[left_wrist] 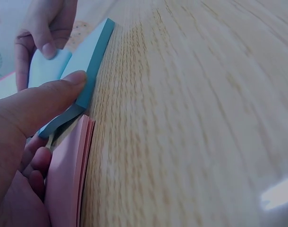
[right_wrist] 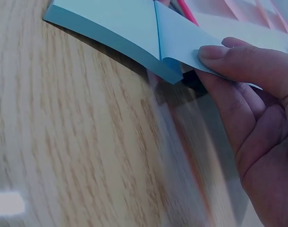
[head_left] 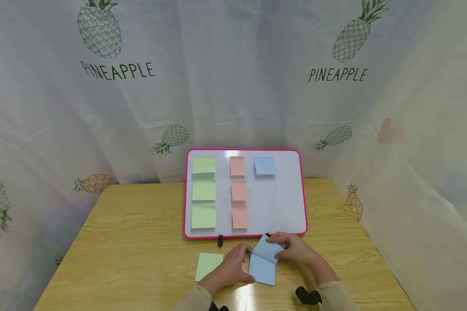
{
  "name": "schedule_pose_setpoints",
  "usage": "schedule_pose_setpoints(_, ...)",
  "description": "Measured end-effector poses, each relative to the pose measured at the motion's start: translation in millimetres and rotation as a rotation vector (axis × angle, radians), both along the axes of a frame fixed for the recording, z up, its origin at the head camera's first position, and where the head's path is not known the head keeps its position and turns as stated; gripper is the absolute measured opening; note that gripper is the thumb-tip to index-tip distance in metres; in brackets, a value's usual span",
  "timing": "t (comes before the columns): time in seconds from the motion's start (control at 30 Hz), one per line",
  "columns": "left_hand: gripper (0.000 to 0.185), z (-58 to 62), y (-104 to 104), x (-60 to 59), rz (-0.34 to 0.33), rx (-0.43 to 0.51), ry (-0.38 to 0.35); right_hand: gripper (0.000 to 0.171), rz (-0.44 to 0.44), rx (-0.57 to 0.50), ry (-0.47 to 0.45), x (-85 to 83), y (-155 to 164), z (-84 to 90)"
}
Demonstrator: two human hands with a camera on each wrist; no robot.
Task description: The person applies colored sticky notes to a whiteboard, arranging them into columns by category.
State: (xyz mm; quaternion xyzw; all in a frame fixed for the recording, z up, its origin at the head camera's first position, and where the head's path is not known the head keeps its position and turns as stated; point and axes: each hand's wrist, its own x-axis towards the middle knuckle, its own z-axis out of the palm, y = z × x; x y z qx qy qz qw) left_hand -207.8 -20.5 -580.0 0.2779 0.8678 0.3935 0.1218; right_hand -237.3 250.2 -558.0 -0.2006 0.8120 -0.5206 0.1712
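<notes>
In the head view, the curtain [head_left: 233, 73] behind the counter [head_left: 140, 224] shows the word "PINEAPPLE" two times, each under a drawn pineapple, and several smaller pineapples without writing are printed lower on it. A whiteboard [head_left: 284, 207] with a pink frame lies at the far side of the counter and carries seven sticky notes: three green notes [head_left: 204, 190] in one column, three pink notes [head_left: 239, 191] in the next column, and one blue note [head_left: 264, 166] at the top right. No writing can be read on any note. Near the front edge lies a green pad [head_left: 208, 265], and just right of it the left hand [head_left: 229, 268] presses on the blue pad [head_left: 262, 270], which rests flat on the counter in front of the whiteboard. The right hand [head_left: 295, 249] pinches the top blue sheet [head_left: 267, 249] and holds it lifted and bent away from the pad. In the left wrist view, the thumb of the left hand [left_wrist: 26, 123] presses on the edge of the blue pad [left_wrist: 94, 61], and a pink pad [left_wrist: 68, 179] lies under this hand, touching the blue one. In the right wrist view, the right hand [right_wrist: 248, 113] holds the blue sheet [right_wrist: 182, 40] between thumb and fingers, while the blue pad [right_wrist: 111, 23] stays on the wood.
</notes>
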Motion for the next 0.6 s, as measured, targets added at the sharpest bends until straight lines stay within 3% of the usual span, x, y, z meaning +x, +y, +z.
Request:
schedule_pose_setpoints(0.33, 0.067, -1.7, 0.9, -0.4, 0.014, 0.004, -0.007, 0.042, -0.022, 0.007, 0.056, -4.1, 2.8, 4.6)
schedule_pose_setpoints(0.6, 0.068, -2.5, -0.2, -0.6, 0.009, 0.003, -0.007, 0.043, -0.062, -0.01, 0.026, -6.9, 3.1, 9.8)
